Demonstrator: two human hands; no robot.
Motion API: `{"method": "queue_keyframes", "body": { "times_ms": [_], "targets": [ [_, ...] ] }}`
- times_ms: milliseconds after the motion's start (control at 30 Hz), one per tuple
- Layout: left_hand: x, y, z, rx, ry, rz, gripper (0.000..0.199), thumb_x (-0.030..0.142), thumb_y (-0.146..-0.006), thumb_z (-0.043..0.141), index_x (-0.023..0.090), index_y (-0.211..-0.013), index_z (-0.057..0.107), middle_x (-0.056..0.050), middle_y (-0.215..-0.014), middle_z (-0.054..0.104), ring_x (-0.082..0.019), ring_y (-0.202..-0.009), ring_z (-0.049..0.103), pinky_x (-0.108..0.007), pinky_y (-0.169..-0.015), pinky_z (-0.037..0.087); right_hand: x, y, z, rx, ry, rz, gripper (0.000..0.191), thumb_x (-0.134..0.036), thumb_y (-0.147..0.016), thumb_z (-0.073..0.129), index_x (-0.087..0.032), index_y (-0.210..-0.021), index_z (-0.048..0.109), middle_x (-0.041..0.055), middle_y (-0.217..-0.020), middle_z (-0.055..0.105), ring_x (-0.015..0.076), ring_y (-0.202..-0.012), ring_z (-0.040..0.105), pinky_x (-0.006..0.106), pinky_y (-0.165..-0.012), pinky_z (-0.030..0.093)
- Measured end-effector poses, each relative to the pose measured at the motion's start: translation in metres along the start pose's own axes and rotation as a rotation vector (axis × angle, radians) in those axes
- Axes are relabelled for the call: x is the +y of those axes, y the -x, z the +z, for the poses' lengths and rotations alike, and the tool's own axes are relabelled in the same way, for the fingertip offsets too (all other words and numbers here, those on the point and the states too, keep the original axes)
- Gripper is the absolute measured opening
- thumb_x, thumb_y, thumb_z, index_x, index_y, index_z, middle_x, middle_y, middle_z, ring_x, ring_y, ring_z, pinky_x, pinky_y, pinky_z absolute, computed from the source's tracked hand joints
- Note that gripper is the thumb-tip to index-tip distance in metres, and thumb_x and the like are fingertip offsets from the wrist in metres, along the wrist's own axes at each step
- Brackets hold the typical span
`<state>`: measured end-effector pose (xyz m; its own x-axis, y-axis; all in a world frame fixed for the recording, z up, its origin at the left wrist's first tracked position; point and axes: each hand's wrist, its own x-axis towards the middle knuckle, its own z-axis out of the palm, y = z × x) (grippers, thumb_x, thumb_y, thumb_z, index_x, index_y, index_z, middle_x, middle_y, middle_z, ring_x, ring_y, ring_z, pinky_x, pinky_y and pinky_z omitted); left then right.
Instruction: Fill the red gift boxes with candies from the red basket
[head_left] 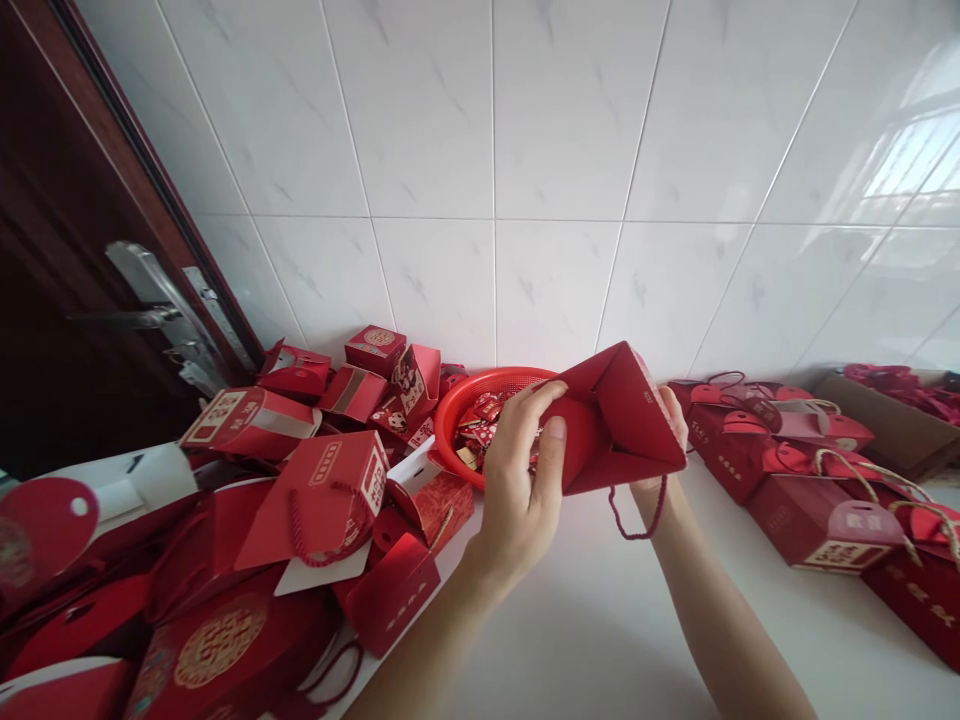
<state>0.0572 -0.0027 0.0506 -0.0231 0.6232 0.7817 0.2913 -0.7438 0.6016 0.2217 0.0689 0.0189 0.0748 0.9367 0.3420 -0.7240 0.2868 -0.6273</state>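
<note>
A red paper gift box (637,410) with a dark red cord handle is held up between both hands, its open top tilted toward me. My left hand (525,480) grips its left side, thumb near the opening and fingers over the far edge. My right hand (669,430) holds the right side from behind, with most of its fingers hidden by the box. Just behind my left hand stands an orange-red plastic basket (448,425) containing small wrapped candies (476,428).
Many red gift boxes (322,490) are piled at the left. More boxes with cord handles (817,520) stand in rows at the right, beside a cardboard box (874,420) of red items. A tiled wall (555,270) rises behind; a dark door (60,250) is at left.
</note>
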Motion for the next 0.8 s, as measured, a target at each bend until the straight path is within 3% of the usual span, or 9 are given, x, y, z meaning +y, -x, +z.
{"method": "queue_keyframes", "body": {
  "times_ms": [133,233,367,500,667,800],
  "targets": [
    [0.002,0.000,-0.001,-0.014,-0.009,-0.013,0.024,0.022,-0.103,0.041,0.024,-0.115,0.062,-0.007,-0.122,0.065,-0.021,-0.117,0.061,-0.037,-0.100,0.051,0.002,-0.001,-0.005,0.000,0.001,0.032,0.018,-0.045,-0.075,0.074,-0.029,-0.078,0.069,-0.0033,-0.079,0.077,0.0294,-0.083,0.074,0.046,-0.079,0.063],
    [0.004,0.000,-0.003,-0.053,0.061,-0.057,0.022,0.025,-0.100,0.047,0.024,-0.118,0.059,-0.008,-0.124,0.063,-0.022,-0.115,0.061,-0.037,-0.094,0.054,0.003,-0.002,-0.006,-0.006,0.003,0.050,0.019,-0.046,-0.072,0.075,-0.028,-0.076,0.068,-0.0026,-0.079,0.077,0.0299,-0.085,0.073,0.046,-0.080,0.063],
    [0.008,0.002,-0.005,-0.123,0.166,-0.151,0.037,0.024,-0.087,0.065,0.026,-0.122,0.055,-0.008,-0.129,0.060,-0.026,-0.110,0.063,-0.039,-0.086,0.058,0.003,-0.001,-0.006,0.019,0.008,0.028,0.020,-0.047,-0.071,0.075,-0.028,-0.073,0.069,-0.0031,-0.067,0.074,0.0270,-0.076,0.074,0.041,-0.075,0.064],
    [0.008,0.005,-0.001,-0.098,0.211,-0.199,0.036,0.019,-0.086,0.064,0.027,-0.119,0.054,-0.007,-0.125,0.063,-0.026,-0.110,0.064,-0.041,-0.087,0.059,-0.004,0.003,0.000,0.024,-0.035,0.066,0.020,-0.045,-0.066,0.080,-0.028,-0.069,0.069,-0.0055,-0.065,0.074,0.0219,-0.064,0.073,0.035,-0.069,0.065],
    [0.005,0.007,0.004,-0.053,0.219,-0.164,0.033,0.023,-0.088,0.063,0.026,-0.120,0.053,-0.009,-0.126,0.063,-0.026,-0.112,0.064,-0.044,-0.091,0.058,-0.008,0.010,0.007,0.034,-0.051,0.133,0.023,-0.044,-0.062,0.082,-0.027,-0.067,0.068,-0.0027,-0.077,0.078,0.0213,-0.065,0.073,0.035,-0.066,0.065],
    [0.003,0.009,0.005,-0.059,0.250,-0.107,0.050,0.037,-0.088,0.068,0.026,-0.132,0.047,-0.011,-0.134,0.059,-0.027,-0.115,0.063,-0.042,-0.092,0.058,-0.004,0.013,0.003,0.055,-0.043,0.066,0.024,-0.049,-0.064,0.080,-0.030,-0.064,0.067,-0.0029,-0.080,0.078,0.0228,-0.068,0.074,0.037,-0.070,0.066]
  ]
}}
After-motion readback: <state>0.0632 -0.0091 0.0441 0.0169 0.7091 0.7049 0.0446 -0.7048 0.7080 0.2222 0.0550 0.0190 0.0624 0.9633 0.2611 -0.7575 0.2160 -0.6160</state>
